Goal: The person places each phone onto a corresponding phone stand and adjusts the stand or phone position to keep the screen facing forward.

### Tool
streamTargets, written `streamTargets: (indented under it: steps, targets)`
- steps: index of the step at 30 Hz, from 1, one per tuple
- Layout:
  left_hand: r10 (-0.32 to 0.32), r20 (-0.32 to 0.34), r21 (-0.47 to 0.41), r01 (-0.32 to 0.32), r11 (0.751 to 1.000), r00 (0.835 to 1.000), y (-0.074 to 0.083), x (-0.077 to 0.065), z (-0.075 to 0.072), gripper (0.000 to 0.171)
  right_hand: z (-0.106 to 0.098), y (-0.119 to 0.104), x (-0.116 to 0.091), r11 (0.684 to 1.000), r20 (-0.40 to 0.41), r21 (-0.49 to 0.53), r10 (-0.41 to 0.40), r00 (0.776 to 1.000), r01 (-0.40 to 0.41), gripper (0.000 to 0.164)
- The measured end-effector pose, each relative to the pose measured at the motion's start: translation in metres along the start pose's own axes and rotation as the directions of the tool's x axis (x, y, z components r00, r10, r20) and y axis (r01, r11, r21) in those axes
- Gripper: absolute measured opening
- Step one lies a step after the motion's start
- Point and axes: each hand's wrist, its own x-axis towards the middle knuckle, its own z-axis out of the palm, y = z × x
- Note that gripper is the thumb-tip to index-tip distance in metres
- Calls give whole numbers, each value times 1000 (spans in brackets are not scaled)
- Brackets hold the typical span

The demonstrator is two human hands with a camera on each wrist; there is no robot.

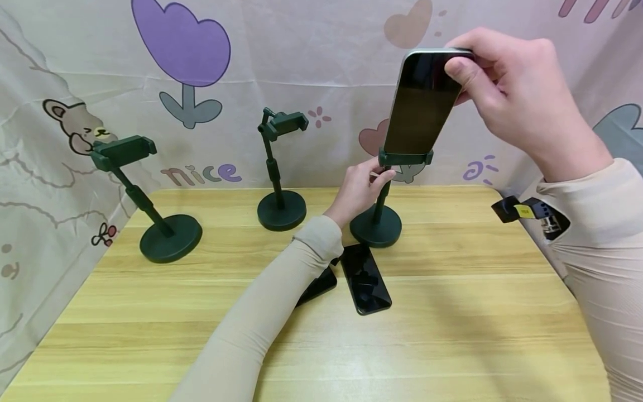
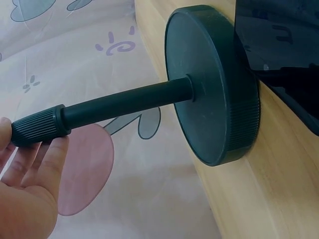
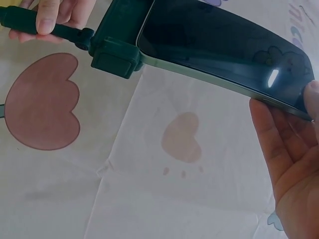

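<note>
My right hand (image 1: 522, 95) pinches a smartphone (image 1: 421, 106) by its upper right corner, thumb over the dark screen. The phone's lower end meets the clamp (image 1: 406, 159) of a dark green phone stand (image 1: 377, 228), and it leans upright there. Lower down, my left hand (image 1: 358, 187) holds the stand's stem just under the clamp. In the left wrist view its fingers and thumb are at the ribbed collar (image 2: 42, 125) of the stem. The right wrist view shows the phone (image 3: 219, 52) lined up with the clamp (image 3: 115, 57).
Two more green phone stands (image 1: 171, 238) (image 1: 281, 210) stand on the left and middle of the wooden table (image 1: 452, 335). A black phone (image 1: 365, 279) lies before the held stand; another dark phone (image 1: 317, 286) is partly hidden by my left forearm. A patterned cloth (image 1: 301, 50) hangs behind.
</note>
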Motion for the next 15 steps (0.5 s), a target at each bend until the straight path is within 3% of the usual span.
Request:
streamTargets:
  steps: [15]
  targets:
    - [-48,41,-49,50,998,998,3,2,-4,23,-7,-1,2,996,39,-94,1,999,3,27]
